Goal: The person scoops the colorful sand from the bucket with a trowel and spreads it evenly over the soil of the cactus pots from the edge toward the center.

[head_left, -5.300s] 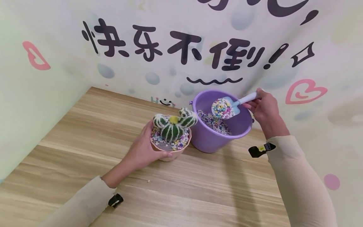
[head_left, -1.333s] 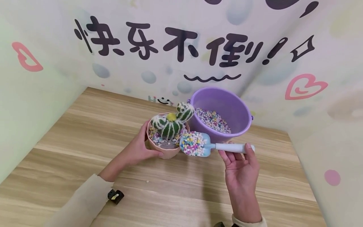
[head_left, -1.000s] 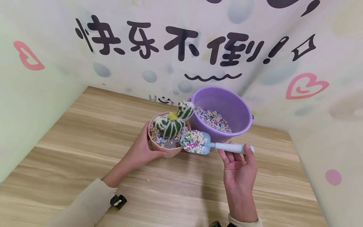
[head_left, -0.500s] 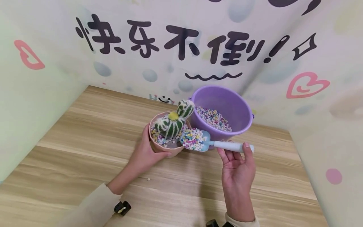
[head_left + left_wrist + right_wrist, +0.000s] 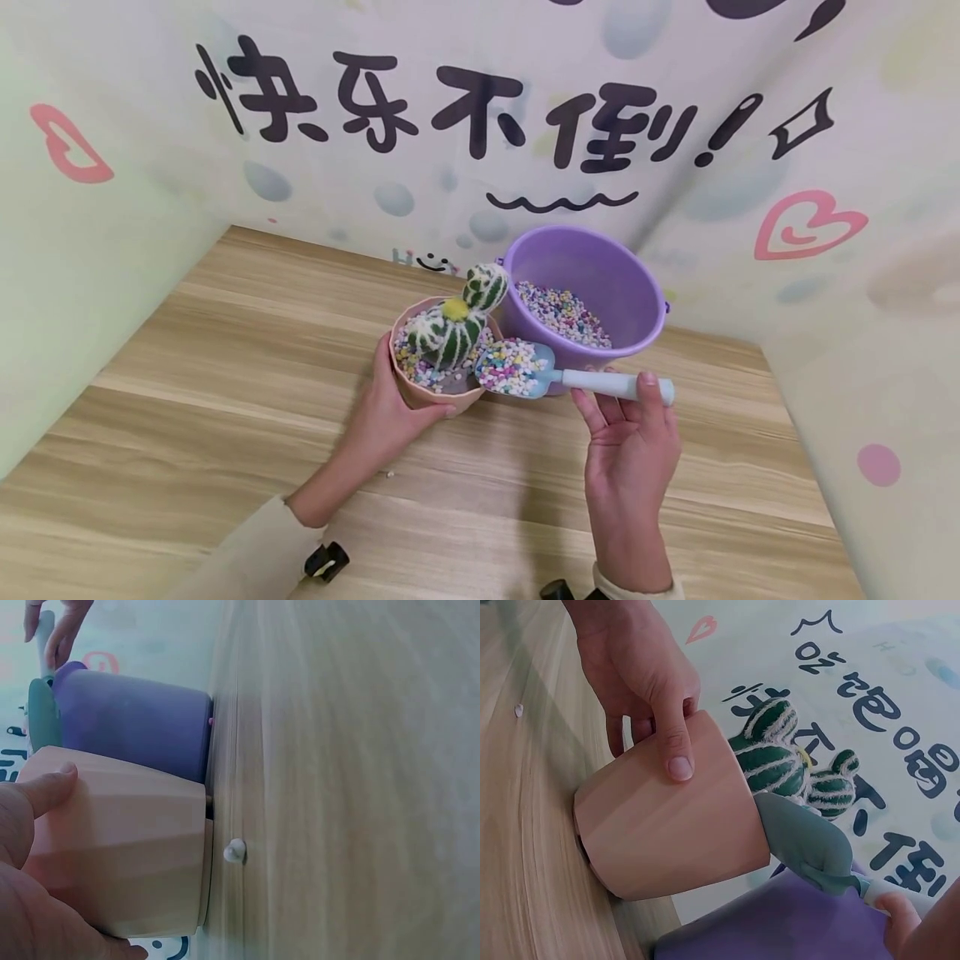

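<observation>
My left hand (image 5: 384, 423) grips a peach flower pot (image 5: 667, 817) by its side, thumb in front. In it stands a knitted green-and-white cactus (image 5: 452, 340) with a yellow top, amid pastel pebbles (image 5: 426, 377); a grey patch shows bare at the front right. With my right hand (image 5: 632, 454) I hold a small light-blue scoop (image 5: 611, 384) by its handle, thumb on top and fingers beneath. Colourful pebbles (image 5: 513, 367) heap its blade, whose tip is at the pot's right rim. In the left wrist view the left thumb (image 5: 56, 787) lies against the pot.
A purple bucket (image 5: 626, 287), partly filled with similar pebbles (image 5: 564, 315), stands close behind the scoop, right of the pot. One loose pebble (image 5: 390, 474) lies on the wooden table (image 5: 225, 400). A printed wall sheet (image 5: 315, 192) rises behind.
Since the earliest frame, the loaded scoop has moved from above the bucket, left and nearer, to the pot's rim. Over the last second hands and scoop have hardly moved.
</observation>
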Tool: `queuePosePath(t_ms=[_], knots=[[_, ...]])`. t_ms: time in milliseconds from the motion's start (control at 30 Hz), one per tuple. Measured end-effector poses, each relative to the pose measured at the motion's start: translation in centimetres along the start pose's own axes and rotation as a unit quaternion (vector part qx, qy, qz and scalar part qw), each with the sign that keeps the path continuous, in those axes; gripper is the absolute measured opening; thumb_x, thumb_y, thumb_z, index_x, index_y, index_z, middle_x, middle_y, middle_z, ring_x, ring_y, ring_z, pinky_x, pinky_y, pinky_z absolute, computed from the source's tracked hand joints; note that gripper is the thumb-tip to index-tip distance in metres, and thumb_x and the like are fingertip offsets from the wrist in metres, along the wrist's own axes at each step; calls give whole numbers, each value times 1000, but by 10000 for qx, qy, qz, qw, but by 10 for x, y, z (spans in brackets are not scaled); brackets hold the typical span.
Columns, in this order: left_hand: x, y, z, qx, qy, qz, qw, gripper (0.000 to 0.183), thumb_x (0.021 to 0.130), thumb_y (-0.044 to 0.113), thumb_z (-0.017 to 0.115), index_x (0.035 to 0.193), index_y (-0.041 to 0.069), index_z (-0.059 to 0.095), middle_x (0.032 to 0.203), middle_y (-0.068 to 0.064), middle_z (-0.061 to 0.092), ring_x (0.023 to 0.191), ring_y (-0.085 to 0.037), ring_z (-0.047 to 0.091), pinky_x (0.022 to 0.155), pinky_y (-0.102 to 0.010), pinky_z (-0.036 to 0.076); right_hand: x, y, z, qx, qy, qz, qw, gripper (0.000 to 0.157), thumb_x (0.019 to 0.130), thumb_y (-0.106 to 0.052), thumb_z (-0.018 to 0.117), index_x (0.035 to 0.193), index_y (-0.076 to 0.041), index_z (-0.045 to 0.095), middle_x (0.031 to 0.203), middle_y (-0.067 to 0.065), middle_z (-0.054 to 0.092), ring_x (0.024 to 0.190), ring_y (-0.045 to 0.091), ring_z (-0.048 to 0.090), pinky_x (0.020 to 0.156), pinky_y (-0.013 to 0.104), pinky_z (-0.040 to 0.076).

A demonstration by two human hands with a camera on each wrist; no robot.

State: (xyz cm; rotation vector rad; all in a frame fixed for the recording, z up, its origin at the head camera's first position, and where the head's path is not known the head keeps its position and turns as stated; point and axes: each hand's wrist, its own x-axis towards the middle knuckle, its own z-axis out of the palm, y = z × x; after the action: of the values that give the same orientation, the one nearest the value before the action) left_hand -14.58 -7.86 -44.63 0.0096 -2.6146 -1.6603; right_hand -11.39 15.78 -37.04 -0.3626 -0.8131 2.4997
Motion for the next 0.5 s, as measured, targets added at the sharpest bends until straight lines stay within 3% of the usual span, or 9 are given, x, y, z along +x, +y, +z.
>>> queuePosePath(t_ms=[300,500], knots=[[0,-1,0,-54,-19,43,10000,126,66,33,91,155,19,4,156,-16,25,141,-34,29,113,-56,29,-5,3,6,-291,-278,-494,9980,22,88,-9,72,93,1,53,80,16,68,81,37,72,63,50,57],[0,-1,0,-63,35,117,9999,126,64,32,92,155,16,6,155,-18,27,140,-34,31,113,-56,30,-5,5,10,-340,-478,-612,9964,23,88,-8,71,96,2,52,80,16,68,82,38,72,63,49,57]])
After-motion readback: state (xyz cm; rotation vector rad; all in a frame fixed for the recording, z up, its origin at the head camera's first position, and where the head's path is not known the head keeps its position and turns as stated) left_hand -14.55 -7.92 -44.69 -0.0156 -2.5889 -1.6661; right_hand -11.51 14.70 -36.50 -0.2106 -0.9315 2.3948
